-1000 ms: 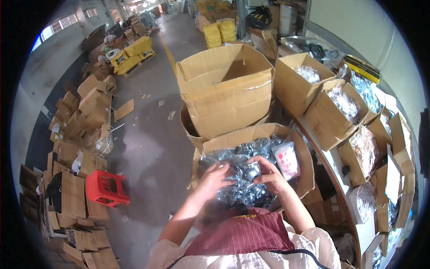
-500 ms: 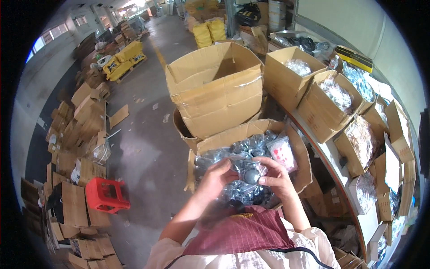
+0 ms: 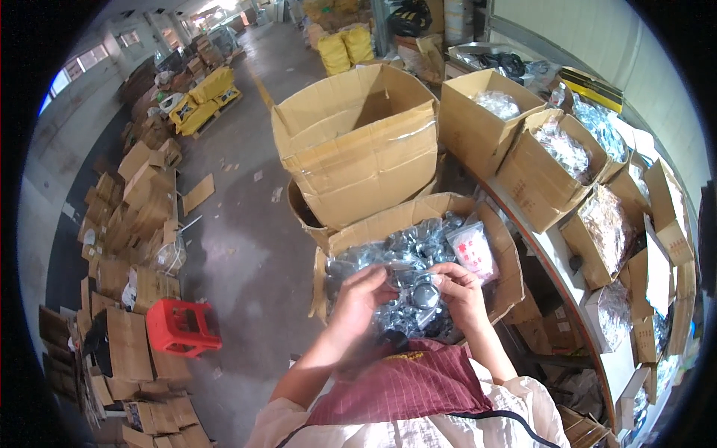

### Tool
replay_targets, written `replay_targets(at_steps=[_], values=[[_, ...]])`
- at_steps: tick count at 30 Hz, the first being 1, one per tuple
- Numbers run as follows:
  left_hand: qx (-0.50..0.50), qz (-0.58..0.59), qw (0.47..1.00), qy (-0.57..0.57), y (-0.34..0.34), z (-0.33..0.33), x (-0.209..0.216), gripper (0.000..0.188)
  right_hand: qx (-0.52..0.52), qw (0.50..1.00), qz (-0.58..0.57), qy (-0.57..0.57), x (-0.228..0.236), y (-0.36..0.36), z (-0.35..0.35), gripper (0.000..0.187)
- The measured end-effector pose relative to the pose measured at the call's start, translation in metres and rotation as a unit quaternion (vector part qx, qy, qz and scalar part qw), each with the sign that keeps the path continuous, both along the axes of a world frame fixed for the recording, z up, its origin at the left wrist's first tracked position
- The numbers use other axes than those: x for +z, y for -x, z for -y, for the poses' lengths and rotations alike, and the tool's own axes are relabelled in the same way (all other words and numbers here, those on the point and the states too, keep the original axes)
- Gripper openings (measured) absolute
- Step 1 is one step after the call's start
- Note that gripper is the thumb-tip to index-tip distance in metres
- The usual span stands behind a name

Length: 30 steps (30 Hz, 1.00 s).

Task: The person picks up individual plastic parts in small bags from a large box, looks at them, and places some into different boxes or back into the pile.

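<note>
Between my two hands is a small clear plastic bag with a shiny dark round part in it. My left hand is closed on the bag's left side, thumb and fingers pinched. My right hand pinches its upper right edge, and the round part hangs beside those fingers. Both hands are over an open cardboard box holding many similar clear bags of dark parts. A white bag with red print lies in the box's right side, beyond my right hand.
A tall open carton stands just beyond the box. On the right, a curved table bears several cartons of bagged parts. A red plastic stool and stacked flattened cardboard are on the left. Yellow sacks lie farther off.
The bagged round part has shifted slightly right and down. My right hand's fingers have moved up along the bag's edge; my left hand stays almost in place.
</note>
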<state>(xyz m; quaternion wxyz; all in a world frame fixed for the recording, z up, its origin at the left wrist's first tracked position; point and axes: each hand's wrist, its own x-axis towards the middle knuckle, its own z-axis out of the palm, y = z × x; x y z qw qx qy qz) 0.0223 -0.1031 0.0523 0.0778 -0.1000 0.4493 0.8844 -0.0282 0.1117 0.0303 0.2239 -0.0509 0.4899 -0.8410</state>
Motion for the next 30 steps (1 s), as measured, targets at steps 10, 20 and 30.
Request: replay_targets(at_steps=[10,20,30], values=[[-0.024,-0.146,0.967,0.207,-0.01,-0.017,0.009,0.075,-0.026,0.996,0.049,0.072,-0.014,-0.002,0.014,0.015],[-0.054,-0.031,0.987,0.15,0.005,-0.016,-0.022,0.056,-0.007,0.994,-0.066,-0.092,-0.035,-0.001,0.014,0.018],[0.015,-0.143,0.989,-0.018,0.116,0.073,0.027,0.044,0.008,0.969,0.005,-0.245,-0.138,0.069,0.013,0.043]])
